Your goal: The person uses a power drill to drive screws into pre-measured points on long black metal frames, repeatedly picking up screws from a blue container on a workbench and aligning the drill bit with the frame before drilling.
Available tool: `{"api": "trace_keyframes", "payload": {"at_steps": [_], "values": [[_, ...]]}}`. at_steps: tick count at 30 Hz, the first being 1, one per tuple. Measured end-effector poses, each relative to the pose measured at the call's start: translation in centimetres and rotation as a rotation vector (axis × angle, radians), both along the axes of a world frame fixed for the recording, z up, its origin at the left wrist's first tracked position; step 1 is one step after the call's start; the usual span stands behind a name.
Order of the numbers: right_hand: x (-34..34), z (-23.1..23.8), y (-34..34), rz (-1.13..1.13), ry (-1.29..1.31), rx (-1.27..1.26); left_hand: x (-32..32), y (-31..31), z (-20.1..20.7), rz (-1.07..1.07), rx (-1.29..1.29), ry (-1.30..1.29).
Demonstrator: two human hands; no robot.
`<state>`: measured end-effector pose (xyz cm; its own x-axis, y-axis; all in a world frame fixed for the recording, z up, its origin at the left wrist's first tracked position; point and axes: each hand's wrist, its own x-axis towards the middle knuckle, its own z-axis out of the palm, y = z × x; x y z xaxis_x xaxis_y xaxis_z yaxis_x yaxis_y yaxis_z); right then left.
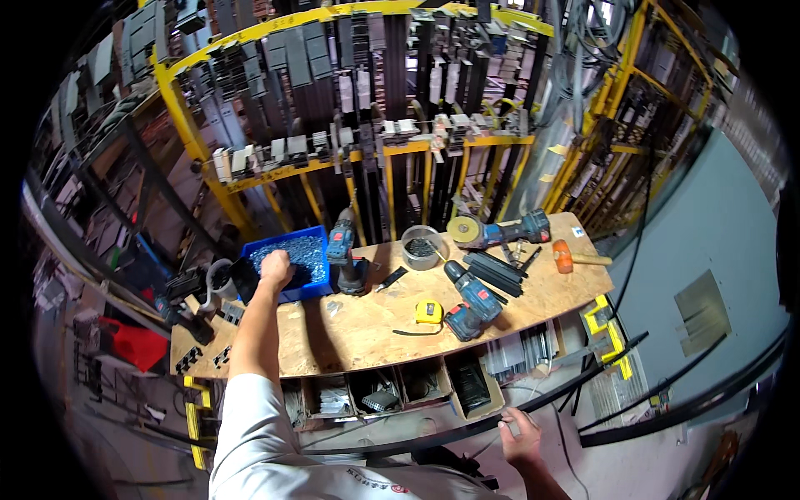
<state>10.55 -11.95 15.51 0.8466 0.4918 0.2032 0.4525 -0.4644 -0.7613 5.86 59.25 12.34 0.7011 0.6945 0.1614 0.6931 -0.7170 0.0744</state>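
My left hand (277,268) reaches into a blue bin (312,289) filled with small metal screws (307,257). Its fingers are curled down among the screws, and what they grip is hidden. Low in the picture, my right hand (522,437) is in front of the bench, its thumb and fingers bent together. Any small item between those fingertips is too small to name. They lie by a long black strip (433,437) that runs across in front of me. A cordless drill (340,242) stands upright just right of the bin.
On the wooden bench (375,342) are a second drill (472,300), yellow tape measure (428,312), clear tub (422,258), angle grinder (500,232), black bars (493,273) and orange mallet (565,258). Open boxes (473,387) sit below. A yellow rack (283,172) stands behind.
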Motion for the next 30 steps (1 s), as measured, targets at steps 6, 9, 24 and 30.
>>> {"api": "trace_keyframes", "payload": {"at_steps": [6, 9, 24, 30], "values": [[3.5, -0.7, 4.8, 0.12, 0.125, 0.117, 0.0, -2.6, 3.1, 0.159, -0.115, -0.413], [6.6, -1.4, 7.8, 0.129, 0.085, 0.138, -0.4, -6.9, 5.1, 0.225, -0.454, -0.924], [17.4, -6.5, 21.4, 0.074, 0.517, 0.621, -20.0, -39.6, 1.7, 0.547, -1.982, -1.447], [11.4, 0.1, 18.1, -0.015, 0.165, 0.695, -23.8, -39.3, -0.3, 0.312, -2.237, -1.494]]}}
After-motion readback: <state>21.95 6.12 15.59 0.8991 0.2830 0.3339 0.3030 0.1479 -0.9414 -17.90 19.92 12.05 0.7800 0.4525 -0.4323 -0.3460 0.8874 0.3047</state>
